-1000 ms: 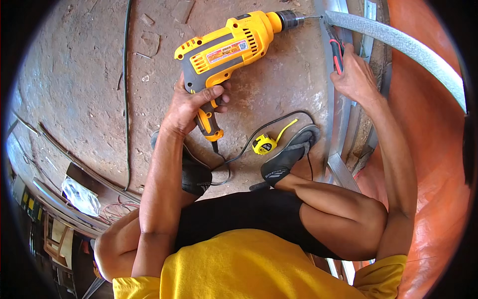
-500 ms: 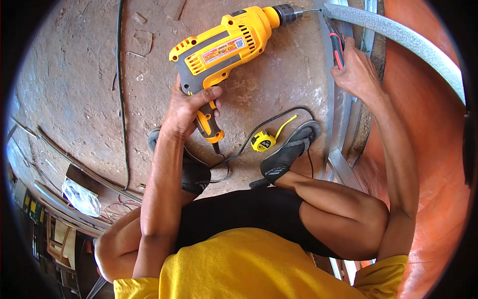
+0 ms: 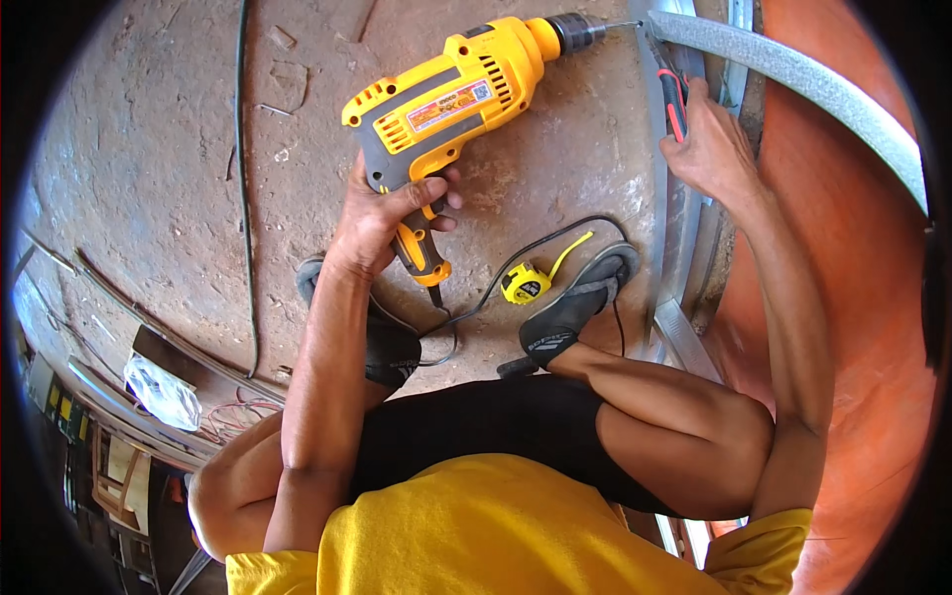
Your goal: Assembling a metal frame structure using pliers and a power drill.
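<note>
A yellow and dark grey power drill (image 3: 436, 99) lies level above the floor, pointing right, and my left hand (image 3: 382, 220) is wrapped round its grip. The thin bit (image 3: 620, 24) in its black chuck (image 3: 573, 34) reaches the end of a curved grey metal strip (image 3: 793, 69). Closed round red and black pliers (image 3: 675, 102), my right hand (image 3: 714, 147) is just below that strip's end. The pliers' jaws point up at the strip; whether they grip it is too small to tell.
A yellow tape measure (image 3: 526, 284), its blade partly out, lies by my right sandal (image 3: 570, 312). The drill's black cord (image 3: 501, 268) runs past it. Metal channels (image 3: 679, 238) lie along an orange surface (image 3: 843, 297). At left are a long cable (image 3: 243, 198) and a plastic bag (image 3: 162, 392).
The drill has shifted very slightly right and down with my left hand. The fingers on its grip show a little further out. My right hand and the pliers stay nearly still.
</note>
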`<state>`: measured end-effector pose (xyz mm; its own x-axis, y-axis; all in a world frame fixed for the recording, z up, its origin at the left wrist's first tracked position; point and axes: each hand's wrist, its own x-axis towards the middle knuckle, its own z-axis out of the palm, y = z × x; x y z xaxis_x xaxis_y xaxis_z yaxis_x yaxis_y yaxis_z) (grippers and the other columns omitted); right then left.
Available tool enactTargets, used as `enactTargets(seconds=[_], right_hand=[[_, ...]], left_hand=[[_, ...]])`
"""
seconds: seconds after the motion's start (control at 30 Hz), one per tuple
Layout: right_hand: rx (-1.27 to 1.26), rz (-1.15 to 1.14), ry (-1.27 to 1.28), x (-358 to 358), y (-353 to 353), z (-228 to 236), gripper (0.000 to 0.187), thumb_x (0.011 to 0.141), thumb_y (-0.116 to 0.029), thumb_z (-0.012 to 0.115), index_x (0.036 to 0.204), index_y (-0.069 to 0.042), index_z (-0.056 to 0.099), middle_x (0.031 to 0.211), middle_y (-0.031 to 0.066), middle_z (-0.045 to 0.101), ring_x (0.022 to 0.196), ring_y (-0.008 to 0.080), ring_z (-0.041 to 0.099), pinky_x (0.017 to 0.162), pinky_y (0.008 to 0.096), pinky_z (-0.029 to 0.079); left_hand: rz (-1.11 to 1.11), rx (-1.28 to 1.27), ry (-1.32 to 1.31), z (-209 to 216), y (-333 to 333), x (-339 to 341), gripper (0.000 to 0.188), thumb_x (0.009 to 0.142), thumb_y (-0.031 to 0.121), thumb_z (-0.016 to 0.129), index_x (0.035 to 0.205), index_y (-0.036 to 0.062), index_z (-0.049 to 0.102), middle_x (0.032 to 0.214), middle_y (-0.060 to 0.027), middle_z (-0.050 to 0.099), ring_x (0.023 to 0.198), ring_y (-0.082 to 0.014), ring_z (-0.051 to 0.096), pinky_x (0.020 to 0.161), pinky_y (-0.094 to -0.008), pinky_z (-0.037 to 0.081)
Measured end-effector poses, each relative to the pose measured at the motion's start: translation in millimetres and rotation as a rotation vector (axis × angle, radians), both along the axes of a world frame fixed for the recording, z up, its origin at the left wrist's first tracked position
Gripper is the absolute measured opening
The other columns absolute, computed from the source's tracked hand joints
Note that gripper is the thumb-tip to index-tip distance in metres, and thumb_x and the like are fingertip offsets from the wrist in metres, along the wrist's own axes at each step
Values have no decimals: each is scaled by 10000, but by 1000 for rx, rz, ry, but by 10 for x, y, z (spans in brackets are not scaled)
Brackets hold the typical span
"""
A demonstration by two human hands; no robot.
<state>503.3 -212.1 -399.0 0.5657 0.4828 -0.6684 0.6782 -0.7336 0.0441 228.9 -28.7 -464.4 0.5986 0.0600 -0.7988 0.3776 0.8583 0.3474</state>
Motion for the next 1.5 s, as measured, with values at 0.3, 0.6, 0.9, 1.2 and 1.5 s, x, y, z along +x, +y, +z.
enactTargets(seconds=[0.3,0.6,0.9,1.2,1.5], right_hand=[[-16,-2,-42,47,-30,82,406,715,-122,627,980,111,428,859,347,602,832,484,619,763,505,507],[17,-6,-21,12,-12,45,408,714,-113,625,991,116,432,859,348,602,824,475,625,762,505,506],[9,-13,-1,9,10,57,418,716,-119,627,989,127,428,864,350,602,831,473,626,759,497,509],[-24,-24,16,-5,1,23,450,724,-141,619,1036,116,420,897,347,605,860,482,616,781,506,501],[38,-71,-28,-2,-60,77,475,717,-122,606,1072,125,410,919,339,608,883,469,613,791,510,498]], left_hand=[[-59,166,-28,-4,18,69,420,776,24,717,1153,25,532,914,-106,644,702,-201,650,562,-321,570],[-42,116,-41,-19,14,38,405,778,33,716,1146,21,547,915,-117,648,710,-210,658,588,-347,590],[-7,57,-9,-43,66,16,440,768,16,723,1133,65,483,865,-90,620,663,-198,636,540,-319,565],[-53,110,-52,-48,42,-7,385,793,72,711,1134,8,545,901,-116,645,759,-219,659,591,-335,583],[-29,147,-66,-18,66,60,383,796,45,694,1135,20,517,871,-119,636,716,-229,665,538,-306,560]])
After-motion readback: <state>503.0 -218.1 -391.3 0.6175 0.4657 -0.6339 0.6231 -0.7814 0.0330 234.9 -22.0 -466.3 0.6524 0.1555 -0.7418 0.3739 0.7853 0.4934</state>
